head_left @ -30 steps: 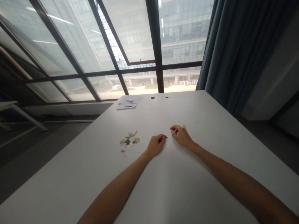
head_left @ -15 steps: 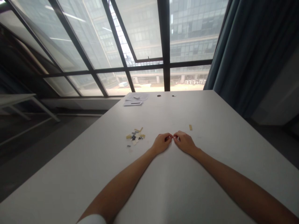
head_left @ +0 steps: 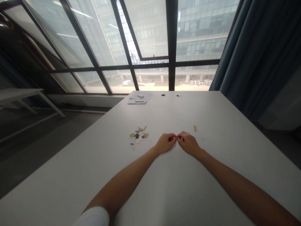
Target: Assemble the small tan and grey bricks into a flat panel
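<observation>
Fingertip to fingertip, my left hand (head_left: 166,142) and my right hand (head_left: 188,142) meet low over the white table. Both are closed in a pinch. Whatever sits between the fingertips is hidden or too small to name. Left of my left hand lies a loose pile of small building pieces (head_left: 139,135), in tan, white, grey and black. One grey piece (head_left: 132,144) rests apart at the pile's near side. Beyond my right hand a single flat tan piece (head_left: 195,128) lies alone on the tabletop.
The white table (head_left: 150,175) runs up to a large window. Papers (head_left: 137,101) with small items on them lie at its far left corner. Two round dark holes (head_left: 163,95) are near the far edge. A blue curtain (head_left: 237,62) hangs on the right, and another table (head_left: 21,92) stands at left.
The whole view has shifted slightly, so the scene sits a little further right. My hands stay pinched together at the same place on the table.
</observation>
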`<state>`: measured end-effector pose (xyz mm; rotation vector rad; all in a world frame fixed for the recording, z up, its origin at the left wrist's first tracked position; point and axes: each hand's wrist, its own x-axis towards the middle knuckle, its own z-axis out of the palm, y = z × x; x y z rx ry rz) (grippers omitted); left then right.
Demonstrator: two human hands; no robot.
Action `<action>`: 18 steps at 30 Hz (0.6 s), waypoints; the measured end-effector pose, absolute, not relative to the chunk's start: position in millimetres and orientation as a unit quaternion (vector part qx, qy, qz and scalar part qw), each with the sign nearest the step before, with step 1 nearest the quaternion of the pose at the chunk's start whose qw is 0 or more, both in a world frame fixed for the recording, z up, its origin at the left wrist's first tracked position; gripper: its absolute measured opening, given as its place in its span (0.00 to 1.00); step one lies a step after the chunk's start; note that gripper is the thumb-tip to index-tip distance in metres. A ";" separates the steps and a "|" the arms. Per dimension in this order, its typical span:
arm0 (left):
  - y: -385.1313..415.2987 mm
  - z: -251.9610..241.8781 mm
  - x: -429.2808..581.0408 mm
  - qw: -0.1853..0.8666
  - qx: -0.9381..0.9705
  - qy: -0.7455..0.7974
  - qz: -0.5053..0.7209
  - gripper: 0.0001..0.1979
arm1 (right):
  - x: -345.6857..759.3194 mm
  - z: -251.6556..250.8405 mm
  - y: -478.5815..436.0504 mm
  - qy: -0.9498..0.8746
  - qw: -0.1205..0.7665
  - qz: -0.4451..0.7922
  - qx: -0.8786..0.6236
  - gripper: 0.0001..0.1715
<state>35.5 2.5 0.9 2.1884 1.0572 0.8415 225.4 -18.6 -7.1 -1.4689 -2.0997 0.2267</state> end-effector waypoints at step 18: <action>36.1 97.9 -30.8 0.233 0.778 0.471 0.344 0.15 | 224.8 -6.0 -20.9 -0.782 0.277 0.084 -0.552 0.09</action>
